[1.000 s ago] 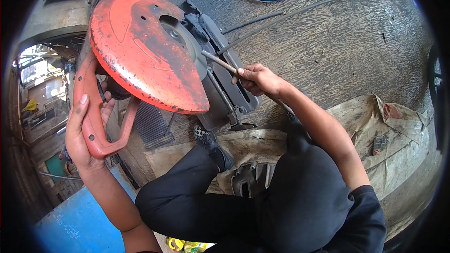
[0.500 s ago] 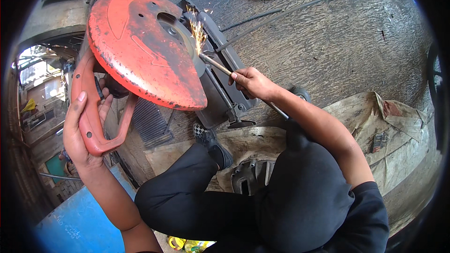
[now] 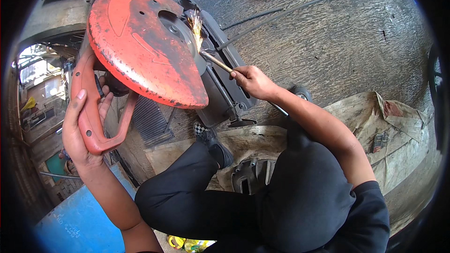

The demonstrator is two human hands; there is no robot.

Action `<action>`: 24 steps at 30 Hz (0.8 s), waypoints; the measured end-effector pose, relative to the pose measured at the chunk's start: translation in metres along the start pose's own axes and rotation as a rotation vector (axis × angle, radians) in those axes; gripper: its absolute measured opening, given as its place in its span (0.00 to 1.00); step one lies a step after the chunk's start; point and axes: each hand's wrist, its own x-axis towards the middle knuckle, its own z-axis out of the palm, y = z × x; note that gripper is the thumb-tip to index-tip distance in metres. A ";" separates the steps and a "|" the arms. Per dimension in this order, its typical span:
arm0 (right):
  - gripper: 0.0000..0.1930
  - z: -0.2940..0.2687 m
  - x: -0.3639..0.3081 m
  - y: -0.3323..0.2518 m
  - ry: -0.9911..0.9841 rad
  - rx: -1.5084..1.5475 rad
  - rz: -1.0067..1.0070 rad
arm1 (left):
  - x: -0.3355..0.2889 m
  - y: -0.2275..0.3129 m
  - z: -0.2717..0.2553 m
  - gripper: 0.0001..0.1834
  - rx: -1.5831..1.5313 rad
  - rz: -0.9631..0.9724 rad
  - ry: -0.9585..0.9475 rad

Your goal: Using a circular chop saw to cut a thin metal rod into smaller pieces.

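1. Rough concrete floor (image 3: 328,51) carries the chop saw (image 3: 140,42).
2. Your left hand (image 3: 82,131) wraps the saw handle (image 3: 93,126); your right hand (image 3: 253,82) pinches the metal rod (image 3: 216,62).
3. Sparks (image 3: 196,26) fly at the blade: the cut looks begun, not finished.

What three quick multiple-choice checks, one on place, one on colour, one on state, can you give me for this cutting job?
1. Where does the left hand sit?
A. on the saw's handle
B. on the hose
C. on the person's knee

2. What colour is the blade guard?
A. blue
B. orange-red
C. green

3. What is happening where the metal rod meets the blade?
A. nothing, they are far apart
B. sparks are flying
C. water is spraying

Answers:
1 A, the fingers wrap the looped orange handle.
2 B, the big rounded cover is worn orange-red.
3 B, yellow sparks rise at the rod's tip, which the right hand holds to the blade.
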 end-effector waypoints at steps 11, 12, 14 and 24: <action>0.12 -0.002 -0.002 -0.016 0.124 -0.237 -0.139 | -0.001 0.001 0.004 0.31 -0.009 -0.002 0.027; 0.12 -0.002 -0.002 -0.016 0.150 -0.237 -0.160 | -0.001 0.001 0.005 0.31 -0.008 -0.008 0.020; 0.11 -0.001 -0.001 -0.014 0.177 -0.237 -0.180 | -0.001 0.001 0.005 0.31 -0.006 -0.014 0.012; 0.12 -0.012 0.004 -0.005 0.346 -0.504 -0.244 | 0.003 0.003 -0.008 0.30 0.167 0.004 0.007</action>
